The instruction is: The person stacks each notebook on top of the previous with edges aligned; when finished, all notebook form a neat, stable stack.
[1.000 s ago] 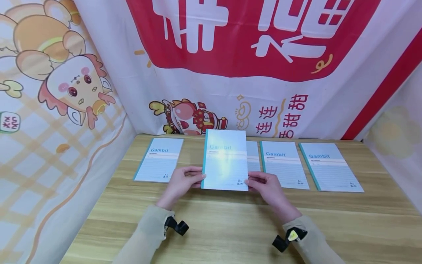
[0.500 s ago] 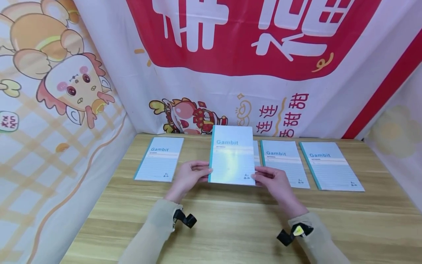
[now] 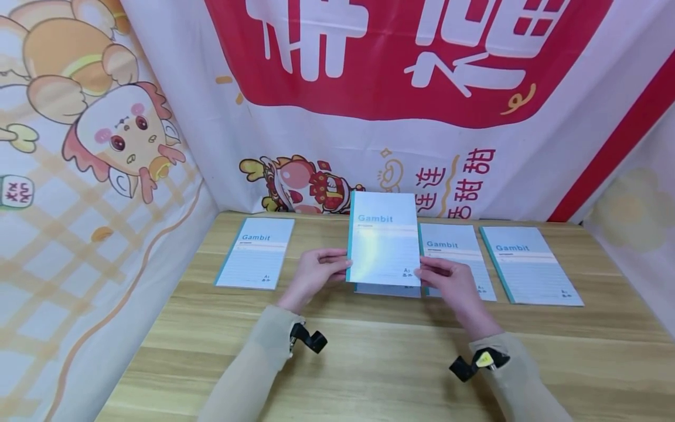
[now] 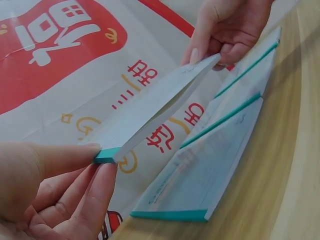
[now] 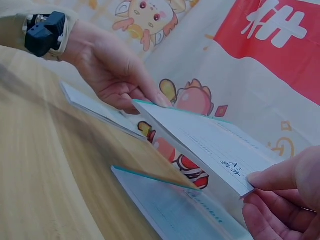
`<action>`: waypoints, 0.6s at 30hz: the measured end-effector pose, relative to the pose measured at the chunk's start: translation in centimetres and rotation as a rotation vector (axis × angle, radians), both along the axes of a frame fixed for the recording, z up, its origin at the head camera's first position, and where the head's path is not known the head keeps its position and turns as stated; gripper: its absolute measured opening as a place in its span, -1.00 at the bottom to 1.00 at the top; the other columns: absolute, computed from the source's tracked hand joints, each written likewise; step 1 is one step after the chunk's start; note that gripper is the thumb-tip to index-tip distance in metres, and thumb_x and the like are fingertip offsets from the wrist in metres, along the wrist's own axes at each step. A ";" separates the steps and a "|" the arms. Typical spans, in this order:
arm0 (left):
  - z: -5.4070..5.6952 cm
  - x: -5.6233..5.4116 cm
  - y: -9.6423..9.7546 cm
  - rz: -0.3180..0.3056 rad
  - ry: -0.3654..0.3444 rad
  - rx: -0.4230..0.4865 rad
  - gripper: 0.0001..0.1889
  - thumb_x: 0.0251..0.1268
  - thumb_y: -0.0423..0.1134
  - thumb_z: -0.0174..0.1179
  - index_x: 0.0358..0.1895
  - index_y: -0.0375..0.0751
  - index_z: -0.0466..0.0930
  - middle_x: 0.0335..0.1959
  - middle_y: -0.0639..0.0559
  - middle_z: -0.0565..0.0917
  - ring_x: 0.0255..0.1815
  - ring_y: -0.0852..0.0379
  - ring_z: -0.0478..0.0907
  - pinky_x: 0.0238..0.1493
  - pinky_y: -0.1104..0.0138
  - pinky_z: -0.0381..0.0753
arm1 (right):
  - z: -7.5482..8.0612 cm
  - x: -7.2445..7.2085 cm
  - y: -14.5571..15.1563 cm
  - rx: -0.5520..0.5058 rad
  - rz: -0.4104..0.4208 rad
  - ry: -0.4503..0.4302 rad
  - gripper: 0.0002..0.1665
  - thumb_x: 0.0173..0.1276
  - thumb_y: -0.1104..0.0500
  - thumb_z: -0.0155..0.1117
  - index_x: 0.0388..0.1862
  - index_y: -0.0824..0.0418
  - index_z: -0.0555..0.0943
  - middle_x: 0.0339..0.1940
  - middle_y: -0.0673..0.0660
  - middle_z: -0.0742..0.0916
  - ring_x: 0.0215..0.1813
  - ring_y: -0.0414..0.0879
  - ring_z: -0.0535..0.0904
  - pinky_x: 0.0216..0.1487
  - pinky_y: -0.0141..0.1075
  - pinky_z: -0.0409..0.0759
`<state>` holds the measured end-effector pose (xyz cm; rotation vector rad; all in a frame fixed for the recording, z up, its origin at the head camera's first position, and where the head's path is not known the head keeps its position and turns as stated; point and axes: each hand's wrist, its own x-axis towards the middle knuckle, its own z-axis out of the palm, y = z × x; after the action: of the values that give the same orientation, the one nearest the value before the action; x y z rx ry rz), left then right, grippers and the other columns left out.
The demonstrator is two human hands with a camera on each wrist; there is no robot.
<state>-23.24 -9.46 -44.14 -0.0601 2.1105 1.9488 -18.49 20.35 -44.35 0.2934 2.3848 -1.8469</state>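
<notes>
A light blue notebook with a green spine is held in the air by both hands, its cover facing up. My left hand pinches its spine edge near the lower left corner, thumb on top and fingers beneath. At the lower right corner my right hand pinches the opposite edge the same way. Below it, largely hidden in the head view, another notebook lies on the table, and the left wrist view shows the gap between the two.
On the wooden table lie more matching notebooks: one on the left, one right of the held one, and one at far right. A printed cloth hangs along the back edge.
Both hands have carried the held notebook to the right and a little away from me. The lower edge of the notebook beneath now shows. The other notebooks stay put.
</notes>
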 end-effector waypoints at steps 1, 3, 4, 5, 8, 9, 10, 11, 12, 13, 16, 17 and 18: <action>0.0 -0.1 0.1 -0.002 0.005 0.002 -0.63 0.28 -0.22 0.45 0.14 -0.14 0.70 -0.04 -0.07 0.72 -0.08 0.03 0.72 -0.01 0.18 0.72 | 0.1 0.0 0.1 0.009 0.000 -0.001 -0.46 0.40 -0.01 0.44 0.31 0.09 0.62 0.13 0.14 0.69 0.13 -0.03 0.62 0.15 -0.19 0.64; 0.0 -0.2 0.4 -0.005 0.014 0.008 -0.63 0.30 -0.25 0.43 0.16 -0.14 0.69 -0.02 -0.06 0.72 -0.05 0.04 0.71 -0.01 0.21 0.72 | 0.2 -0.1 0.3 0.020 -0.002 -0.008 -0.45 0.40 -0.02 0.44 0.32 0.08 0.62 0.15 0.13 0.69 0.15 -0.02 0.63 0.14 -0.21 0.65; 0.0 -0.2 0.5 -0.009 0.021 0.003 -0.64 0.32 -0.25 0.42 0.16 -0.14 0.69 -0.02 -0.05 0.72 -0.05 0.05 0.71 -0.01 0.23 0.72 | 0.2 -0.2 0.3 0.024 -0.003 -0.012 -0.44 0.40 -0.02 0.44 0.33 0.08 0.61 0.16 0.14 0.69 0.15 -0.02 0.62 0.14 -0.22 0.65; -0.1 -0.3 0.6 -0.011 0.026 0.001 -0.64 0.32 -0.26 0.41 0.17 -0.13 0.69 -0.01 -0.04 0.71 -0.04 0.05 0.70 -0.01 0.24 0.72 | 0.2 -0.2 0.4 0.027 -0.004 -0.016 -0.44 0.41 -0.02 0.43 0.33 0.08 0.61 0.16 0.14 0.69 0.16 -0.02 0.62 0.13 -0.23 0.65; -0.4 -0.4 0.9 -0.021 0.035 -0.013 -0.66 0.35 -0.28 0.39 0.17 -0.12 0.70 -0.01 -0.03 0.71 -0.03 0.06 0.70 -0.01 0.25 0.71 | 0.2 -0.4 0.6 0.033 -0.019 -0.030 -0.45 0.41 -0.01 0.43 0.33 0.09 0.61 0.17 0.14 0.69 0.17 -0.02 0.62 0.14 -0.23 0.64; -0.5 -0.5 1.0 -0.020 0.035 -0.017 -0.66 0.35 -0.29 0.39 0.17 -0.11 0.70 -0.01 -0.03 0.72 -0.03 0.07 0.70 -0.01 0.25 0.71 | 0.2 -0.4 0.6 0.034 -0.020 -0.033 -0.44 0.41 -0.02 0.43 0.34 0.10 0.61 0.18 0.15 0.69 0.18 -0.01 0.62 0.15 -0.22 0.64; -0.6 -0.6 1.1 -0.020 0.036 -0.023 -0.67 0.35 -0.29 0.38 0.17 -0.12 0.70 -0.02 -0.02 0.72 -0.04 0.07 0.70 -0.01 0.26 0.72 | 0.1 -0.5 0.6 0.034 -0.023 -0.037 -0.44 0.42 -0.01 0.42 0.33 0.10 0.60 0.18 0.15 0.69 0.18 -0.01 0.62 0.16 -0.21 0.63; -0.8 -0.6 1.2 -0.017 0.035 -0.026 -0.67 0.35 -0.30 0.38 0.16 -0.12 0.70 -0.02 -0.02 0.72 -0.04 0.07 0.70 -0.02 0.26 0.72 | 0.0 -0.5 0.7 0.034 -0.026 -0.041 -0.45 0.42 -0.01 0.42 0.33 0.11 0.60 0.18 0.15 0.69 0.18 -0.01 0.62 0.17 -0.20 0.63; -0.9 -0.7 1.3 -0.015 0.034 -0.030 -0.67 0.35 -0.30 0.38 0.16 -0.12 0.71 -0.03 -0.02 0.72 -0.04 0.08 0.70 -0.03 0.27 0.72 | -0.1 -0.6 0.7 0.036 -0.029 -0.044 -0.45 0.42 -0.01 0.42 0.33 0.11 0.61 0.19 0.15 0.69 0.19 -0.01 0.62 0.18 -0.18 0.62; -1.0 -0.8 1.4 -0.014 0.035 -0.033 -0.67 0.36 -0.31 0.37 0.16 -0.12 0.71 -0.03 -0.02 0.72 -0.04 0.08 0.69 -0.04 0.28 0.72 | -0.2 -0.6 0.7 0.039 -0.030 -0.045 -0.45 0.42 -0.01 0.42 0.33 0.11 0.60 0.19 0.15 0.69 0.19 -0.01 0.62 0.19 -0.17 0.62; -1.4 -0.9 1.6 -0.010 0.033 -0.041 -0.66 0.35 -0.33 0.38 0.17 -0.14 0.70 -0.05 -0.02 0.72 -0.05 0.08 0.69 -0.08 0.31 0.72 | -0.4 -0.7 0.8 0.047 -0.037 -0.048 -0.47 0.43 0.00 0.41 0.32 0.11 0.61 0.20 0.15 0.68 0.19 -0.01 0.62 0.20 -0.15 0.61; -1.5 -1.0 1.7 -0.011 0.034 -0.043 -0.66 0.34 -0.34 0.38 0.17 -0.15 0.70 -0.05 -0.02 0.72 -0.05 0.08 0.69 -0.08 0.32 0.73 | -0.5 -0.7 0.8 0.050 -0.039 -0.047 -0.47 0.43 0.00 0.41 0.32 0.11 0.61 0.20 0.15 0.68 0.19 0.00 0.62 0.20 -0.15 0.61; -1.6 -1.0 1.8 -0.011 0.034 -0.044 -0.65 0.34 -0.34 0.38 0.17 -0.16 0.70 -0.05 -0.02 0.73 -0.06 0.08 0.70 -0.09 0.32 0.73 | -0.6 -0.8 0.8 0.051 -0.040 -0.047 -0.47 0.43 0.00 0.41 0.32 0.11 0.61 0.20 0.15 0.68 0.20 0.00 0.62 0.20 -0.15 0.61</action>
<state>-24.26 -7.70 -45.75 -0.0246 2.1710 1.9101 -19.25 21.18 -44.92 0.3872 2.4148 -1.7766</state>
